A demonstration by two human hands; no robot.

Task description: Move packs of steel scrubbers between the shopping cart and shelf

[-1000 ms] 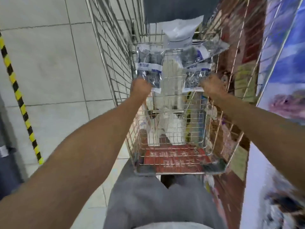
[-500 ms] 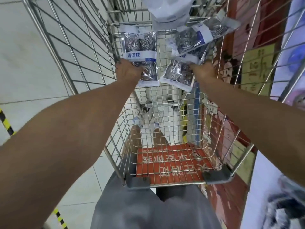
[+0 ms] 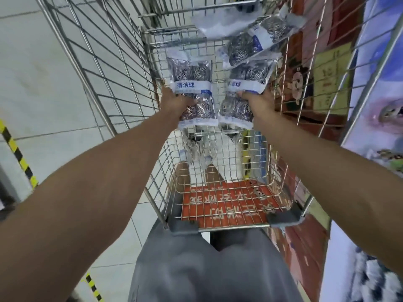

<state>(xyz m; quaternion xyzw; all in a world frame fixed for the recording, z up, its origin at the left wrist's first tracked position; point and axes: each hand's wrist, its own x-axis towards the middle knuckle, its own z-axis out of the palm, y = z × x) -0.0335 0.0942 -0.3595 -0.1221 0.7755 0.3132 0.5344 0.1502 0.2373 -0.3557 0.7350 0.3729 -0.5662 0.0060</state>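
Far left: pale floor tiles (image 3: 39,88), with a yellow-and-black striped tape line (image 3: 18,155) running along the left edge.

Centre: wire shopping cart (image 3: 113,68), tall mesh sides, red printed panel (image 3: 229,205) on its near floor. I stand at the near end, grey trousers (image 3: 207,269) below the cart's rim.

My left hand (image 3: 176,103) reaches into the cart, fingers curled round the lower half of a scrubber pack (image 3: 193,83). Pack is upright, clear plastic, blue-and-white label band across the middle, steel coils visible above and below the band.

Just right of it, nearly touching at the lower edges: second scrubber pack (image 3: 246,83), same label, tilted slightly. My right hand (image 3: 258,101) grips it from the right side, thumb across the front below the label band.

Farther and higher, right of centre: two more scrubber packs (image 3: 250,44) lying at a slant against the cart's far end, one overlapping the other. A white bag (image 3: 218,27) sits over their far-left side.

Right edge, outside the mesh: colourful printed panels (image 3: 327,83); details blurred.
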